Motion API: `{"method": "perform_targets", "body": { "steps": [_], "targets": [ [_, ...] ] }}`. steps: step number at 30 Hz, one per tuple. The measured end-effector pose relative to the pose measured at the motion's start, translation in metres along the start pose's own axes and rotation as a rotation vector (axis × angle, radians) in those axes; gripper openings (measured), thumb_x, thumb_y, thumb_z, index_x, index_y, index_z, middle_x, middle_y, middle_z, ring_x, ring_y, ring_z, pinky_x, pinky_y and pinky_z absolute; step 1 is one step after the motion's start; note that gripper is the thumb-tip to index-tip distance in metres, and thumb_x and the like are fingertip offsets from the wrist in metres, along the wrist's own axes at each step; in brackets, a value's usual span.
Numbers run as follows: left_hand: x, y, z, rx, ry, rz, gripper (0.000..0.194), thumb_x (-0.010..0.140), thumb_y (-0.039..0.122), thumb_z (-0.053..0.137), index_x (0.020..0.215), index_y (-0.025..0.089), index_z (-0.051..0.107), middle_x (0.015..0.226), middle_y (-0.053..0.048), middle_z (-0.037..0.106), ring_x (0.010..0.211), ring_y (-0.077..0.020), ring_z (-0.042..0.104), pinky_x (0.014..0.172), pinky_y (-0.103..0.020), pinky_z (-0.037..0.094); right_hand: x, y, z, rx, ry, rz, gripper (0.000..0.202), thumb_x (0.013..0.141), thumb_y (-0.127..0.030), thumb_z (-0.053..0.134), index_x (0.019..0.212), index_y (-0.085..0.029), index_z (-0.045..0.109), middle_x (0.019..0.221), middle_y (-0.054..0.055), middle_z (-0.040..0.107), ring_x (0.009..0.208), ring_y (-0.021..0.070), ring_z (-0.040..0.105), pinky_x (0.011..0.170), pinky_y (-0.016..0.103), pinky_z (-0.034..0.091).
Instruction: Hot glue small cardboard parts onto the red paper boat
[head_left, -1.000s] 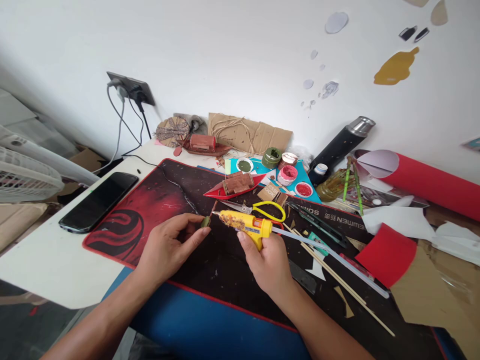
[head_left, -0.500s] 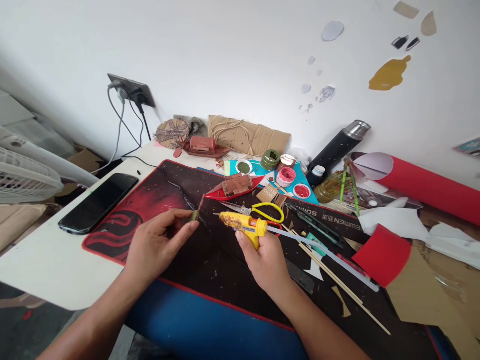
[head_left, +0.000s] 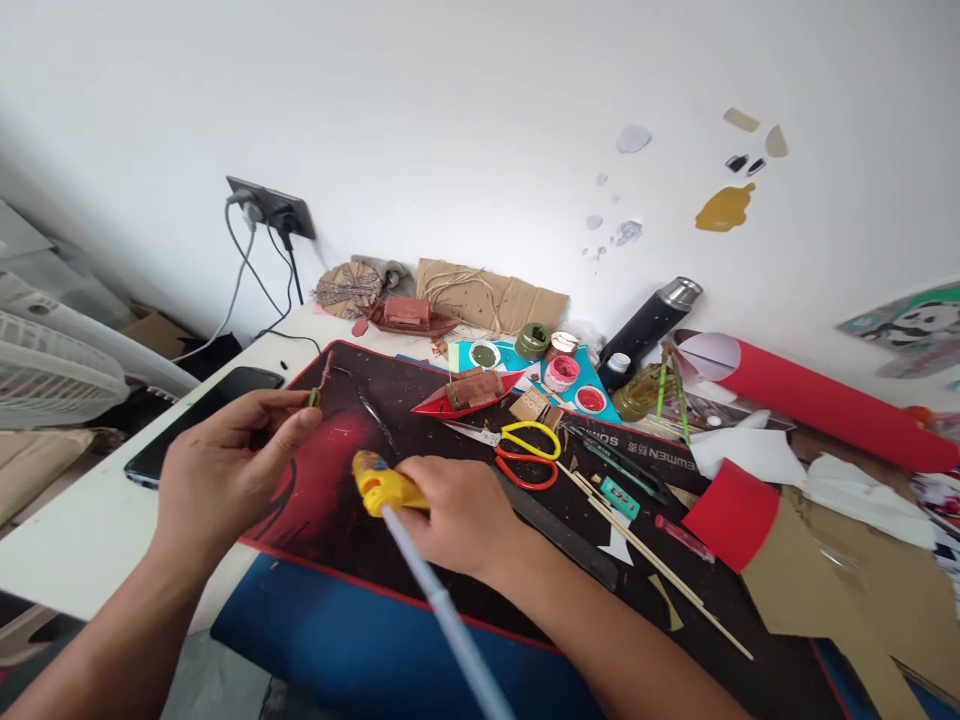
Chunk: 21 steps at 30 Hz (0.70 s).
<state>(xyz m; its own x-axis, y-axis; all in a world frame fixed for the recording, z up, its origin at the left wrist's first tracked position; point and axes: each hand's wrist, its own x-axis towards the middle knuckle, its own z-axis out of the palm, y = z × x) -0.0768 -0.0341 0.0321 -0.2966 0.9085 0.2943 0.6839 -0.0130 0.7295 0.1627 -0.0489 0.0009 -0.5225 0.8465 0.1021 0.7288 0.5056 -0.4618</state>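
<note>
My left hand (head_left: 232, 460) is closed, thumb and fingers pinching a small green piece (head_left: 313, 398) with a thin reddish-brown stick (head_left: 326, 370) rising from it. Wrapped round a yellow hot glue gun (head_left: 382, 485) is my right hand (head_left: 457, 520); a long translucent glue stick (head_left: 442, 605) juts from its rear toward me. The gun's nozzle points away from me and is hard to make out. Beyond my hands, a small red model boat (head_left: 469, 392) with a brown cabin rests on the black and red mat (head_left: 450, 600). Scissors (head_left: 525, 450) with yellow and red handles lie beside it.
A phone (head_left: 202, 420) lies at the left, near a white fan (head_left: 60, 350). Paint pots (head_left: 561, 374), another boat (head_left: 409, 313) and a black flask (head_left: 652, 320) stand along the wall. Thin wooden sticks (head_left: 660, 560), a cutter (head_left: 619, 460) and red paper (head_left: 735, 515) lie to the right.
Both hands have moved left, the left one still holding the green piece. The glue gun has swung round, its nozzle turning from leftward to away from me. The view has shifted slightly right.
</note>
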Motion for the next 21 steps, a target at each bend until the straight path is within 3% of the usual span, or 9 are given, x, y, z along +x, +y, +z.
{"method": "perform_targets", "body": {
  "steps": [5,8,11,16,18,21],
  "targets": [
    [0.006,-0.01,-0.002,0.0,0.032,-0.011,0.041,0.078,0.06,0.068,0.093,0.024,0.082,0.066,0.002,0.074,0.055,-0.0157,0.062,0.052,-0.025,0.043,0.05,-0.013,0.009,-0.064,-0.087,-0.156,0.041,0.102,-0.049,0.072,0.13,-0.019,0.068,0.118,0.008,0.081,0.104,0.0282,0.076,0.085,0.037,0.055],
    [0.007,-0.012,-0.002,0.015,0.007,-0.017,0.045,0.08,0.064,0.065,0.094,0.024,0.082,0.065,0.001,0.072,0.054,-0.0173,0.06,0.051,-0.027,0.043,0.069,-0.015,0.018,-0.11,-0.127,-0.19,0.04,0.104,-0.048,0.071,0.129,-0.018,0.068,0.116,0.01,0.081,0.104,0.0292,0.075,0.088,0.04,0.056],
    [0.007,-0.012,-0.001,0.017,-0.067,0.009,0.046,0.081,0.066,0.064,0.094,0.025,0.08,0.066,0.0,0.072,0.054,-0.0178,0.059,0.05,-0.028,0.043,0.073,-0.012,0.024,-0.102,-0.108,-0.221,0.04,0.103,-0.051,0.072,0.126,-0.018,0.069,0.114,0.011,0.08,0.104,0.0291,0.074,0.088,0.041,0.056],
    [0.013,-0.007,0.006,-0.001,-0.21,0.08,0.045,0.083,0.068,0.066,0.095,0.027,0.078,0.071,0.001,0.076,0.056,-0.0186,0.062,0.054,-0.029,0.046,0.046,0.009,0.011,0.021,0.165,-0.303,0.025,0.107,-0.042,0.068,0.11,-0.018,0.075,0.098,0.008,0.08,0.093,0.0239,0.073,0.088,0.037,0.055],
    [0.015,-0.002,0.009,0.019,-0.245,0.118,0.046,0.084,0.069,0.065,0.095,0.027,0.078,0.068,0.001,0.073,0.053,-0.0182,0.059,0.053,-0.029,0.044,0.032,0.026,-0.002,0.107,0.317,-0.253,0.02,0.108,-0.038,0.066,0.104,-0.021,0.075,0.087,0.004,0.078,0.084,0.0212,0.072,0.085,0.036,0.055],
    [0.019,0.009,0.014,0.029,-0.304,0.147,0.048,0.085,0.07,0.065,0.096,0.026,0.079,0.066,0.001,0.073,0.053,-0.0182,0.057,0.054,-0.03,0.043,0.013,0.058,-0.026,0.198,0.527,-0.096,0.016,0.107,-0.036,0.066,0.103,-0.023,0.074,0.085,0.004,0.077,0.081,0.0208,0.072,0.081,0.036,0.057]
  ]
}}
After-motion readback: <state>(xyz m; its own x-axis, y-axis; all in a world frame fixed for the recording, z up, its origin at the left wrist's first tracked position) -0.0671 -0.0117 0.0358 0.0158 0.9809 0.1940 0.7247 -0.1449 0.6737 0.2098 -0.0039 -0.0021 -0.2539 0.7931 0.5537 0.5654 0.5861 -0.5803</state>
